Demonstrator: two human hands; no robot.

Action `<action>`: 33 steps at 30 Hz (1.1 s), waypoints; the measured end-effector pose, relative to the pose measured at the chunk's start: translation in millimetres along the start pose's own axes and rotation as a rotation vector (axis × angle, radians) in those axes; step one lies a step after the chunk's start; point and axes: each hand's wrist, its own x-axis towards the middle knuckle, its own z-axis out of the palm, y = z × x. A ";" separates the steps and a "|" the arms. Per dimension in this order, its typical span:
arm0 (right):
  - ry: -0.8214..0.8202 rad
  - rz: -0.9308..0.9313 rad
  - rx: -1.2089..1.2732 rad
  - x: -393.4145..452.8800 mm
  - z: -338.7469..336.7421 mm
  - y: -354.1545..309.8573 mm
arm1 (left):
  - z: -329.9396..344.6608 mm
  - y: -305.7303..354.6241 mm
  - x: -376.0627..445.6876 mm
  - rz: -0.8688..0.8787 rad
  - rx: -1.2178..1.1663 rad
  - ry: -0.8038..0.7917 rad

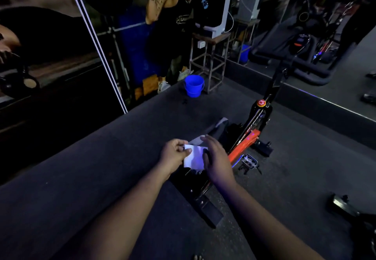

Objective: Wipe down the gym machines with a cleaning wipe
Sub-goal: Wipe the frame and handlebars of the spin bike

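1 exercise bike [247, 137], black and orange, stands on the dark floor [101, 178] right under my hands, its saddle [215, 129] just past them. 1 stand [209, 62] carries a white dispenser [213, 9] by the wall; 1 blue bucket [194, 85] sits beside it. 1 white wipe [194, 157]: my left hand [175, 154] pinches its edge, my right hand [216, 160] lies flat and spread against it.

White wipe [194, 158] unfolded, above black-and-orange exercise bike [247, 137] saddle
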 end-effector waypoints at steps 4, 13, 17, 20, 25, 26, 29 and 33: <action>-0.333 -0.049 -0.281 6.1 32.8 -0.4 | 2.7 -6.2 27.4 0.025 0.069 0.010; -0.394 0.116 -0.746 12.5 77.8 8.9 | -37.2 -13.0 68.6 0.370 0.687 -0.148; -0.343 0.247 -0.820 17.6 79.0 15.6 | -54.9 -27.8 87.0 0.480 0.781 -0.344; -0.264 0.446 -0.782 34.5 78.1 14.7 | -61.1 -28.9 95.7 0.541 0.963 -0.451; -0.211 0.466 -0.688 17.0 101.3 -12.5 | -57.9 -30.0 104.9 0.636 1.165 -0.595; -0.217 0.439 -0.689 6.7 103.2 -16.5 | -57.2 -31.5 106.4 0.658 1.186 -0.614; -0.219 0.525 -0.709 -3.0 92.6 -12.4 | -56.7 -34.4 107.3 0.711 1.213 -0.624; -0.052 0.777 -0.535 38.1 78.6 11.8 | -56.0 -27.6 108.9 0.695 1.223 -0.669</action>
